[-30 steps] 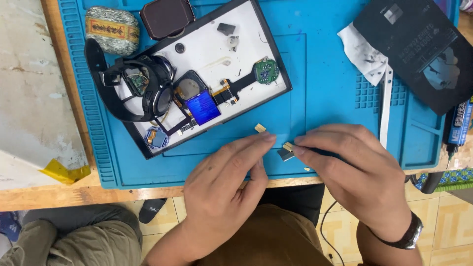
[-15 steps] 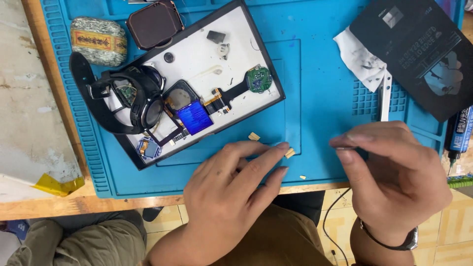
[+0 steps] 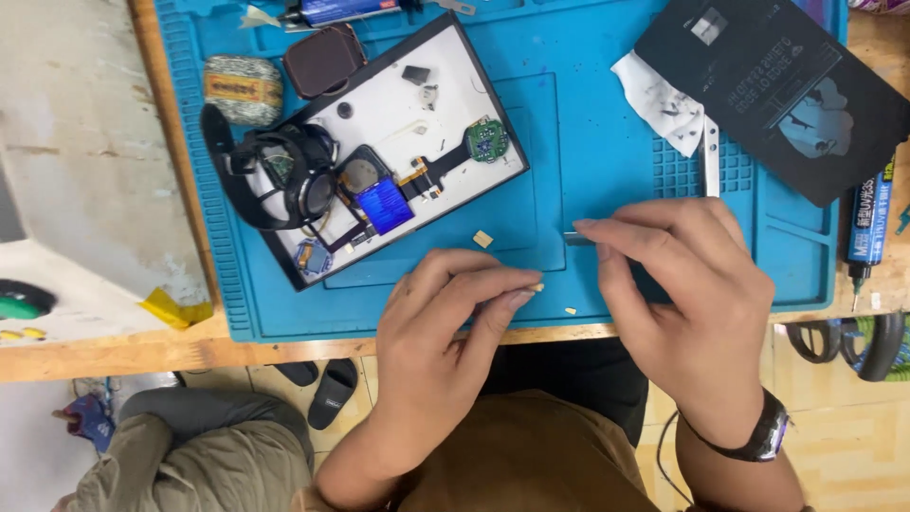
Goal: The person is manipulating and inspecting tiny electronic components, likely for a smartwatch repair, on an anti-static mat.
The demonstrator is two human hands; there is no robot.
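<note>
Blue silicone work mat (image 3: 607, 171) covers a wooden bench edge, with tiled floor and a pair of sandals below. Left hand (image 3: 445, 332) lies palm-down at the mat's near edge, thumb and forefinger closed on a tiny tan chip (image 3: 537, 285); half a second ago these fingers lay flatter, pressing the mat beside the chip, so the piece now appears pinched rather than merely touched. Right hand (image 3: 682, 294), a dark watch on its wrist, has swung back toward the centre from the mat's right side; its thumb and forefinger are pinched shut on a thin metal tool (image 3: 578, 238), probably tweezers, whose tip points left, just above and to the right of the chip. Two more tan chips lie loose on the mat, one (image 3: 483, 239) above the left hand, one (image 3: 570, 310) between the hands. Judged from this, the two hands are converging again on one small part.

Further out, a black-rimmed white tray (image 3: 445, 123) holds a blue square component (image 3: 384, 206), a round green circuit board (image 3: 486, 140) on a ribbon, and a black strap (image 3: 270, 180). A dark square watch case (image 3: 324, 59) and a grey-green pad with an orange label (image 3: 244, 89) sit at the tray's upper left. A black rectangular card with pale print (image 3: 787, 90) lies upper right over a smudged white wipe (image 3: 664, 100); a blue tube (image 3: 867, 223) stands at the right edge
</note>
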